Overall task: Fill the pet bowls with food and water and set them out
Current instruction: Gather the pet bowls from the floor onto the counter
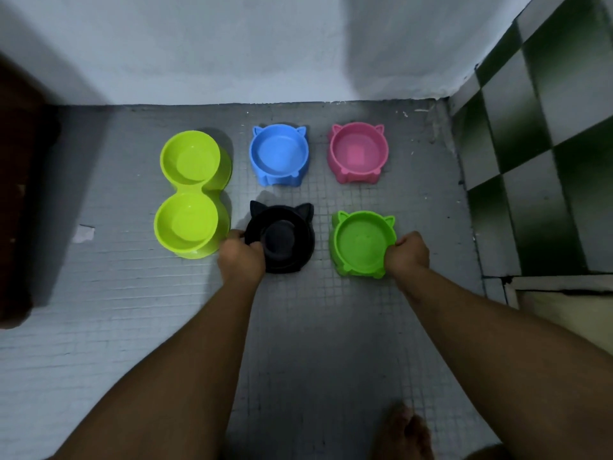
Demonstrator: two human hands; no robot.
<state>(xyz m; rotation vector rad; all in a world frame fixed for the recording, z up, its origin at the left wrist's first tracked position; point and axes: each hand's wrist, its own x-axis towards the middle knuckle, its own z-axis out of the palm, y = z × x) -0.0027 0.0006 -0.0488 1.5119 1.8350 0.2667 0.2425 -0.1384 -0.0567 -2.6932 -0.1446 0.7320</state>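
Note:
Several cat-eared pet bowls stand on the grey tiled floor. My left hand [240, 257] grips the near left rim of the black bowl [292, 237]. My right hand [408, 252] grips the right rim of the green bowl [360, 244]. Behind them sit a blue bowl [279, 155] and a pink bowl [358, 153]. A lime double bowl [191, 194] lies to the left, touching nothing I hold. All the bowls look empty, with no food visible.
A pale wall [232, 44] runs behind the bowls. A green-and-white checkered tiled wall [537, 144] stands on the right. Dark wooden furniture [16, 200] is at the left edge. A scrap of paper [83, 232] lies on the floor. My bare foot [406, 433] shows below.

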